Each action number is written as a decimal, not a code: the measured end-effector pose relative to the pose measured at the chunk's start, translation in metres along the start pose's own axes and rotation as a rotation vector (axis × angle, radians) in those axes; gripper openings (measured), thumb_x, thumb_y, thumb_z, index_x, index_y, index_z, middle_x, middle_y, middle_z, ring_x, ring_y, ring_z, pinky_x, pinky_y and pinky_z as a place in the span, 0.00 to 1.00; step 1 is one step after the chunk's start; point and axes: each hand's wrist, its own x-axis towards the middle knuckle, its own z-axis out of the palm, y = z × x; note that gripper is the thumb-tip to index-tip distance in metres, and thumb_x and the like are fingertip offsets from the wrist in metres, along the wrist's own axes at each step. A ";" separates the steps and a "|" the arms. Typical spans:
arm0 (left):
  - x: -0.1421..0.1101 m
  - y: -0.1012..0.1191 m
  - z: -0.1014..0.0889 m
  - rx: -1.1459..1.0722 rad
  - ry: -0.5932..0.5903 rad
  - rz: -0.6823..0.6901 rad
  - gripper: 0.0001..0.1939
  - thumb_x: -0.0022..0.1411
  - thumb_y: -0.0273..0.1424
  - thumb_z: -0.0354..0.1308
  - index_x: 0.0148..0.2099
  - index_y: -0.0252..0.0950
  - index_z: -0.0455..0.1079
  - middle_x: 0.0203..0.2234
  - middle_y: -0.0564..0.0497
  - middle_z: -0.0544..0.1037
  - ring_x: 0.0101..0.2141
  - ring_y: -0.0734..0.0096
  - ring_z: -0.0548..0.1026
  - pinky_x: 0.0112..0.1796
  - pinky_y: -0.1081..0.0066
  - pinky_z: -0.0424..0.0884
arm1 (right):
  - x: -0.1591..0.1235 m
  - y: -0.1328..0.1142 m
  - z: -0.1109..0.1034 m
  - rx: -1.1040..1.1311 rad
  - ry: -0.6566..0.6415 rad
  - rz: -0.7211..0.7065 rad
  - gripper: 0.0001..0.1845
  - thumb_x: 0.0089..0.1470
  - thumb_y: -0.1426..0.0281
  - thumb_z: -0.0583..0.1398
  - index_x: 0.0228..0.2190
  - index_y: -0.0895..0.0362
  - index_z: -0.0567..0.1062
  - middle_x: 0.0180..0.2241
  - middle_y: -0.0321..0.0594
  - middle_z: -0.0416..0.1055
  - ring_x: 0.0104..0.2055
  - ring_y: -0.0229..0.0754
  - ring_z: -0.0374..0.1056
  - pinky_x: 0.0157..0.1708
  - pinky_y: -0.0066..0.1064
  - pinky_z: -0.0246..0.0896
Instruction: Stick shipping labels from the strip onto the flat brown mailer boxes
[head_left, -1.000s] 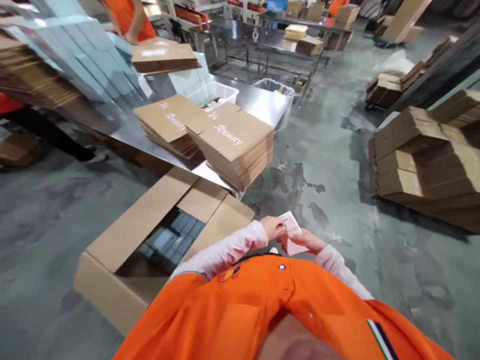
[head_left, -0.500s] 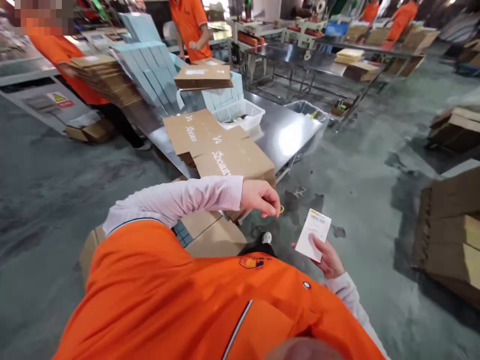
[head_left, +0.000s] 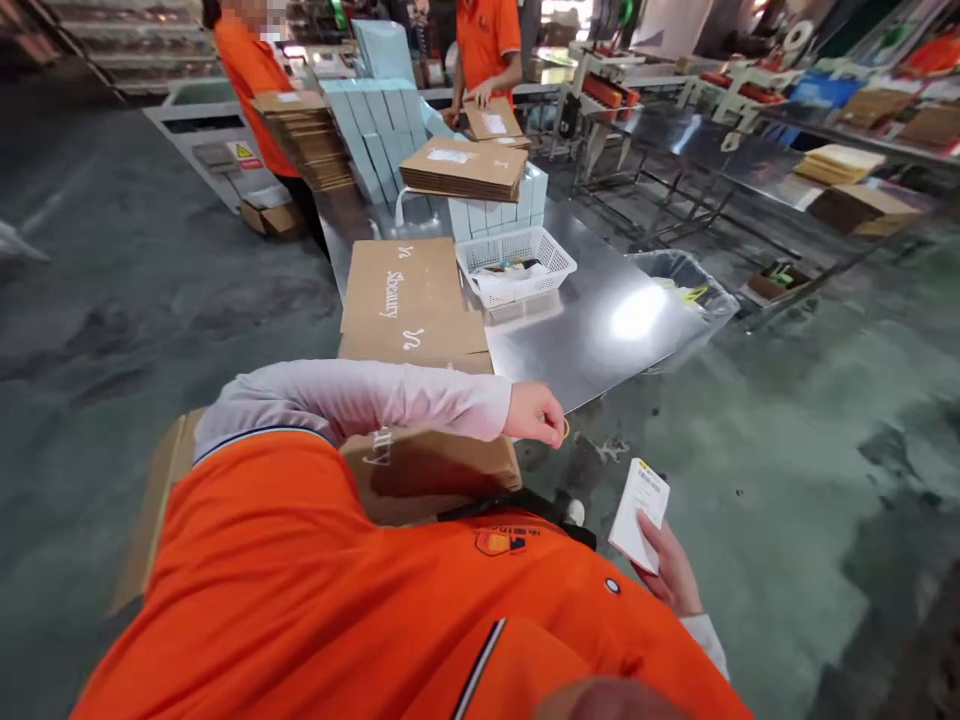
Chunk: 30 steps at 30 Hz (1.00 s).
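Observation:
My left hand (head_left: 536, 413) reaches out over the near corner of the steel table (head_left: 600, 330), fingers pinched on a small yellow rubber band (head_left: 565, 429). My right hand (head_left: 667, 565) is lower and closer to my body, holding a small white stack of printed slips (head_left: 639, 511) upright. Stacks of flat brown cartons (head_left: 409, 300) with white lettering lie on the table just beyond my left arm. My orange shirt fills the bottom of the view.
A white plastic basket (head_left: 517, 262) sits mid-table, with light-blue boxes (head_left: 382, 130) and more carton stacks (head_left: 465, 168) behind. A clear bin (head_left: 679, 285) stands at the table's right end. Two people in orange work at the far end. An open carton (head_left: 161, 490) sits low left.
My hands have come apart: the left moved out toward the table with the rubber band, the right dropped lower with the slips. The view swung left and up along the table.

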 end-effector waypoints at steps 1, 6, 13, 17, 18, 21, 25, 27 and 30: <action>0.010 -0.004 -0.003 0.039 0.057 0.029 0.03 0.53 0.28 0.63 0.30 0.35 0.78 0.28 0.52 0.80 0.29 0.77 0.72 0.30 0.80 0.64 | 0.016 -0.013 -0.001 -0.019 -0.027 0.022 0.26 0.35 0.64 0.74 0.40 0.50 0.77 0.39 0.34 0.80 0.34 0.42 0.78 0.32 0.29 0.76; 0.052 -0.017 -0.015 -0.219 0.187 -0.082 0.10 0.53 0.36 0.65 0.33 0.35 0.80 0.26 0.51 0.80 0.25 0.77 0.71 0.30 0.77 0.66 | 0.103 -0.093 -0.002 -0.227 -0.179 0.114 0.27 0.31 0.66 0.75 0.38 0.50 0.77 0.38 0.36 0.80 0.35 0.47 0.77 0.31 0.33 0.74; 0.077 -0.026 -0.006 -0.269 0.293 -0.307 0.07 0.48 0.34 0.67 0.28 0.35 0.79 0.22 0.53 0.79 0.24 0.77 0.71 0.27 0.80 0.64 | 0.199 -0.178 0.031 -0.469 -0.561 0.112 0.29 0.35 0.66 0.74 0.42 0.52 0.75 0.42 0.39 0.79 0.40 0.46 0.76 0.41 0.35 0.71; 0.083 -0.036 -0.035 -0.255 0.208 -0.434 0.03 0.47 0.29 0.67 0.26 0.35 0.78 0.19 0.55 0.77 0.21 0.78 0.70 0.24 0.81 0.62 | 0.223 -0.190 0.074 -0.529 -0.800 0.139 0.28 0.37 0.66 0.73 0.43 0.53 0.75 0.41 0.39 0.79 0.41 0.44 0.75 0.44 0.34 0.68; 0.087 -0.040 -0.054 -0.215 0.202 -0.469 0.02 0.46 0.28 0.68 0.25 0.34 0.78 0.18 0.55 0.77 0.21 0.79 0.69 0.24 0.82 0.62 | 0.228 -0.190 0.085 -0.541 -0.849 0.147 0.28 0.37 0.66 0.73 0.42 0.53 0.75 0.40 0.39 0.79 0.40 0.44 0.75 0.43 0.34 0.68; 0.104 -0.048 -0.136 -0.046 0.338 -0.589 0.04 0.45 0.26 0.68 0.26 0.30 0.79 0.15 0.57 0.75 0.17 0.83 0.67 0.21 0.84 0.59 | 0.240 -0.186 0.115 -0.527 -0.960 0.176 0.28 0.37 0.65 0.73 0.42 0.54 0.74 0.39 0.39 0.79 0.39 0.43 0.75 0.41 0.33 0.69; 0.125 -0.053 -0.255 0.108 0.797 -0.641 0.31 0.55 0.38 0.55 0.51 0.13 0.70 0.30 0.56 0.79 0.16 0.96 0.62 0.24 0.88 0.54 | 0.263 -0.187 0.153 -0.522 -1.066 0.201 0.29 0.38 0.64 0.73 0.43 0.55 0.73 0.40 0.41 0.78 0.39 0.43 0.75 0.41 0.34 0.69; 0.133 -0.058 -0.294 0.095 0.917 -0.641 0.37 0.57 0.39 0.49 0.58 0.10 0.61 0.41 0.46 0.78 0.17 0.99 0.63 0.25 0.87 0.54 | 0.280 -0.193 0.173 -0.548 -1.102 0.213 0.30 0.38 0.64 0.73 0.43 0.56 0.72 0.42 0.42 0.78 0.40 0.43 0.75 0.41 0.34 0.69; 0.149 -0.071 -0.312 0.016 0.982 -0.620 0.34 0.60 0.38 0.47 0.54 0.08 0.64 0.46 0.34 0.75 0.18 0.98 0.66 0.26 0.86 0.55 | 0.315 -0.207 0.205 -0.580 -1.146 0.231 0.29 0.38 0.63 0.73 0.43 0.56 0.71 0.42 0.41 0.78 0.39 0.42 0.74 0.41 0.33 0.69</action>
